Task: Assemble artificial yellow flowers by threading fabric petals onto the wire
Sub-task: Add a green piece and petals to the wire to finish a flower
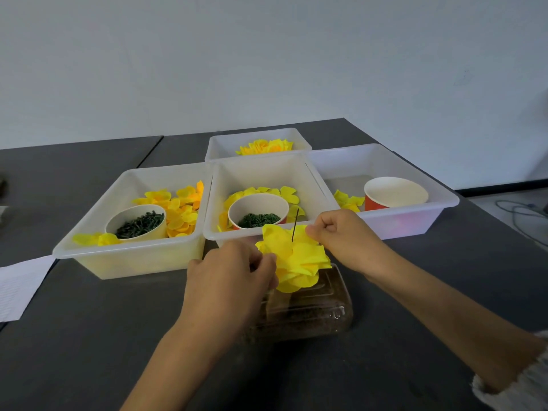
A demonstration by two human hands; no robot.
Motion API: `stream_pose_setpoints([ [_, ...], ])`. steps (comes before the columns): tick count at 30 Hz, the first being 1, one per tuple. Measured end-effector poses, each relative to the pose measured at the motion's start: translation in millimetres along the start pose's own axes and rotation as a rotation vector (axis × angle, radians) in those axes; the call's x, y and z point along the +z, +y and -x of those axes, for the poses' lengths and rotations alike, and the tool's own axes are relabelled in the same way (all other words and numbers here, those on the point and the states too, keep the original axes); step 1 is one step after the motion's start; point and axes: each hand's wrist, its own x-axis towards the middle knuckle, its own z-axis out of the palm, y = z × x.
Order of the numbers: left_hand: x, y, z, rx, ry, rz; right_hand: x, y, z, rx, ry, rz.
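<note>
Nearest, sleeve: a pale knitted sleeve [522,381] shows at the lower right edge, on the right arm.
Left hand: the left hand [231,280] is curled, its fingertips pinching the left edge of the yellow petals.
Right hand: the right hand [338,232] is curled into a loose fist, its thumb and forefinger pinching the upper right edge of the same petals.
Petal cluster: the stacked yellow fabric petals [296,259] sit between both hands, threaded on the wire, above the clear box.
Wire: a thin dark wire [295,225] stands nearly upright, poking out of the top of the petal cluster.
Clear box: a clear plastic box [311,310] with brownish contents lies on the bench just under the flower; what the contents are cannot be told.
Bench: the dark grey bench [103,336] carries everything.
Paper: a white sheet [20,283] lies at the left edge of the bench.
Left tray: a white tray [130,259] holds loose yellow petals and a paper cup [136,223] of small dark green pieces.
Middle tray: a white tray [219,203], just beyond the hands, holds yellow petals and a red cup [258,209] of dark green rings.
Right tray: a white tray [415,218] holds a few yellow petals and another red cup [396,192].
Far tray: a white tray [219,143] behind the middle one holds finished yellow flowers [265,146].
</note>
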Motion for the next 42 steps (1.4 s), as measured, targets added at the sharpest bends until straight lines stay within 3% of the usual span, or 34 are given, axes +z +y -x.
stream_pose_setpoints([
  [20,0,11,9,0.030,0.041,0.183,-4,-9,-15,-0.085,0.044,0.122],
  [34,14,-11,7,-0.053,0.004,0.507,-7,-19,-8,-0.030,0.018,0.097],
  [42,-6,-10,-1,-0.046,0.144,0.521,-11,-22,-6,-0.061,0.049,0.123],
])
